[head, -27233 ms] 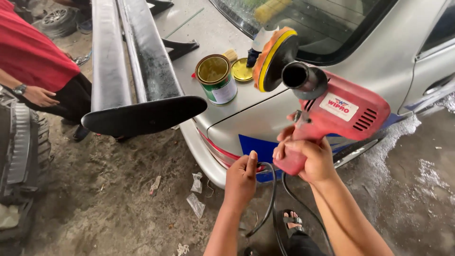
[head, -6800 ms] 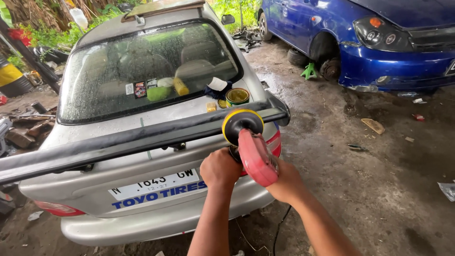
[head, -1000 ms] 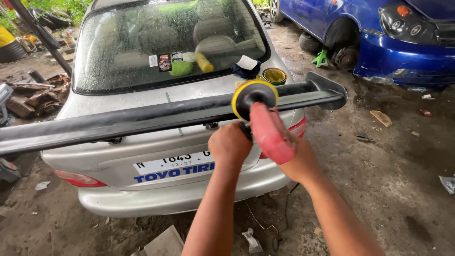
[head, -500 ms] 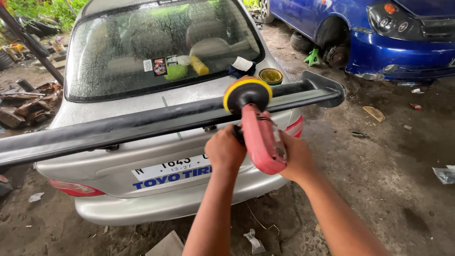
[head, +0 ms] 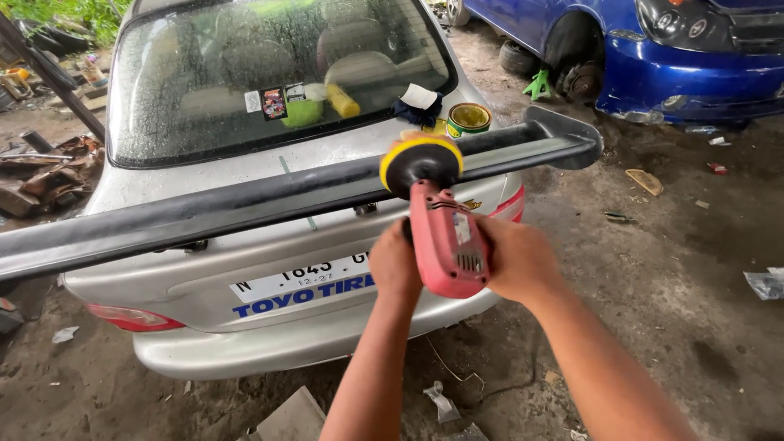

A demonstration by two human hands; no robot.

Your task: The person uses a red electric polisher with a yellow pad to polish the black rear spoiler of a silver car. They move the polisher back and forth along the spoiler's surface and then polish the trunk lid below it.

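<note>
Black rear spoiler (head: pixel 269 200) runs across the whole width of the silver car's trunk lid (head: pixel 245 175), barring any straight reach from the bumper side to the rear window (head: pixel 269 73). Red polisher (head: pixel 445 237) fills the space between left hand (head: pixel 394 265) and right hand (head: pixel 518 257); its yellow pad (head: pixel 420 163) sits against the spoiler. Behind the spoiler at the right end, an open green tin (head: pixel 468 119) and a dark rag (head: pixel 416 110) crowd the lid. Lid to the left of them lies bare. Open dirt floor (head: pixel 653 269) right of the car; blue car (head: pixel 686 57) well apart. Scraps litter the floor below the bumper
</note>
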